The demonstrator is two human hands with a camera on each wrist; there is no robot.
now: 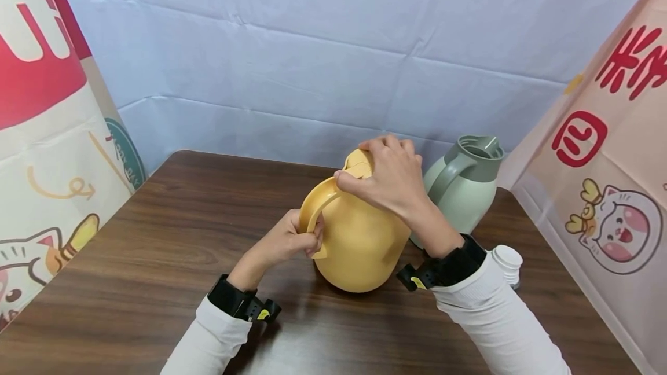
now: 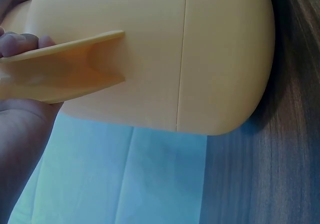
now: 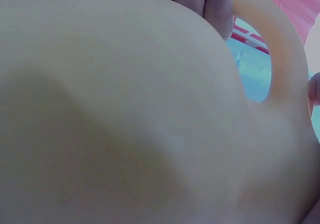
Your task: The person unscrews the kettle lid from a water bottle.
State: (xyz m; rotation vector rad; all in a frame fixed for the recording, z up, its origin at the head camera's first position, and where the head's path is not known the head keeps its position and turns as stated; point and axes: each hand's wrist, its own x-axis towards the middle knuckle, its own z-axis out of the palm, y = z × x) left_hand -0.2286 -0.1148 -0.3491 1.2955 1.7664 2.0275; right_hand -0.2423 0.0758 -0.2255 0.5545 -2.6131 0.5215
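Note:
A yellow thermos jug (image 1: 361, 242) stands near the middle of the wooden table, leaning slightly. My left hand (image 1: 295, 235) grips its handle (image 1: 312, 200) from the left, with the fingers passing through the loop. Over the jug's top, my right hand (image 1: 393, 175) holds the lid (image 1: 359, 161), thumb toward me and fingers bent over the far side; much of the lid is hidden under it. The left wrist view shows the handle (image 2: 55, 79) in the left hand and the jug's rounded base (image 2: 235, 64) beside the table. Mostly the yellow body (image 3: 125, 99) fills the right wrist view.
Behind my right forearm stands a pale green thermos jug (image 1: 471, 198), its top open. A small white stopper-like piece (image 1: 508, 262) sits on the table (image 1: 208, 224) by my right sleeve. White cloth (image 1: 292, 74) hangs behind, with printed sheets (image 1: 589, 190) at both sides.

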